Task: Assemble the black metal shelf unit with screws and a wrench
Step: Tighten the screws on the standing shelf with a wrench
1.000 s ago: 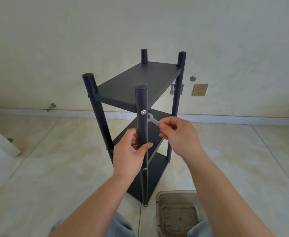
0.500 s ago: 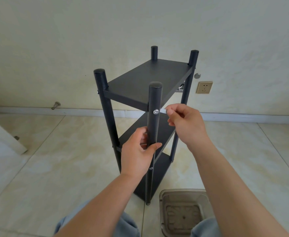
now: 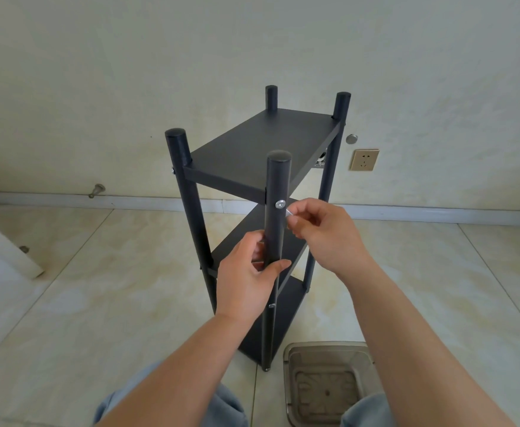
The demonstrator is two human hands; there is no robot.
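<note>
One view, from my head.
It looks forward and down, close over my hands, shelf (image 3: 261, 143) ahead, wall (image 3: 160, 72) far.

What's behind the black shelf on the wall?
Behind the shelf unit the wall shows a socket and a small round silver cap. A pale fitting peeks out under the top board; the shelf covers most of it.

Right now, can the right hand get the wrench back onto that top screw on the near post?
Probably yes. The right hand pinches the wrench just right of the screw, with nothing between them. The left hand grips the post lower down, clear of the screw.
</note>
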